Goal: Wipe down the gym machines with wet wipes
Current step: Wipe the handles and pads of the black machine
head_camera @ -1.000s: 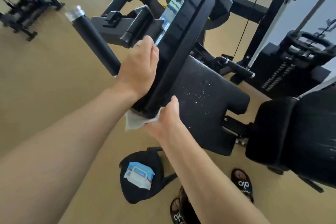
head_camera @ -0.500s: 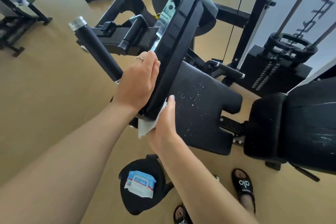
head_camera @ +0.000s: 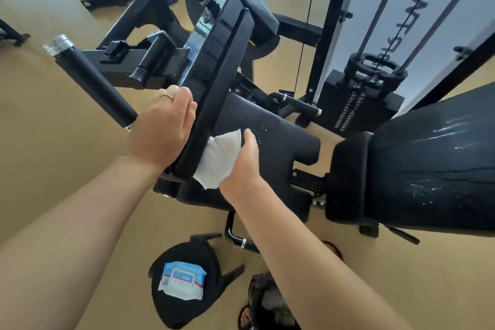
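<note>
A black gym machine fills the middle of the view, with an upright black chest pad (head_camera: 219,83) seen edge-on. My left hand (head_camera: 163,131) lies against the pad's left side near its lower end, fingers curved round the edge. My right hand (head_camera: 243,158) holds a white wet wipe (head_camera: 218,162) against the pad's right face near the bottom. Behind the pad lies the black seat cushion (head_camera: 278,147), speckled with white spots.
A black foam handle bar (head_camera: 93,83) sticks out at the left. A black stool (head_camera: 187,300) on the tan floor carries a pack of wet wipes (head_camera: 182,280). A larger black pad (head_camera: 428,163) and a weight stack (head_camera: 361,99) stand at the right. Sandalled feet (head_camera: 257,303) show below.
The wipe has come out from under the pad's bottom edge onto its right face, now spread wide under my right hand. My left hand stays on the pad's left side.
</note>
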Action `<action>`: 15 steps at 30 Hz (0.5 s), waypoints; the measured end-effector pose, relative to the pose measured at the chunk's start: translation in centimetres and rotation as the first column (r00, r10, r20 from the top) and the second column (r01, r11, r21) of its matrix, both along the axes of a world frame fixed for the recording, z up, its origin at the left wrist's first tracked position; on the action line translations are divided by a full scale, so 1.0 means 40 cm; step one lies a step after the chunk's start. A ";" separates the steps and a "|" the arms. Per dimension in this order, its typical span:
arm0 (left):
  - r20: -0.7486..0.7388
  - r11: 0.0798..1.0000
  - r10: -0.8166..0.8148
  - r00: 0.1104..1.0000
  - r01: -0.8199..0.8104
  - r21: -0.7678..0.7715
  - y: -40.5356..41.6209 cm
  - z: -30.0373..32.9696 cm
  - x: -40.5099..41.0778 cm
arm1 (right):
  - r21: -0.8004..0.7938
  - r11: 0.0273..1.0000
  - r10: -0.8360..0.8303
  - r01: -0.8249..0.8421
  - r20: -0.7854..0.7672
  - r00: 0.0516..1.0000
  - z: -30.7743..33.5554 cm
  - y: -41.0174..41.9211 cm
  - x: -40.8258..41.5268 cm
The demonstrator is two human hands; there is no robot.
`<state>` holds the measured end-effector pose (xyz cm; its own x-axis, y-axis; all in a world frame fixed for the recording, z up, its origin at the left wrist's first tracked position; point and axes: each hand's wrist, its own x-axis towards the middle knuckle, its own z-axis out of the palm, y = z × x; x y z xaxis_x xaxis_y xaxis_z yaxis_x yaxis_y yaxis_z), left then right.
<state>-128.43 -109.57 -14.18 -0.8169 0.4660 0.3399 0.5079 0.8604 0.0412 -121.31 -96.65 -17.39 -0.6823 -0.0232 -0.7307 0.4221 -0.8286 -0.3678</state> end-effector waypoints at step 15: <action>0.793 0.609 -0.598 0.113 -0.580 0.541 0.461 0.074 0.319 | 0.302 0.941 -0.091 0.153 -0.208 0.974 0.198 0.450 0.342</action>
<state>-115.66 -91.11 -11.21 -0.6368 0.5950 -0.4903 -0.4749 0.1983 0.8574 -107.63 -78.66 -9.48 -0.7910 0.2785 -0.5447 0.2224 -0.6986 -0.6801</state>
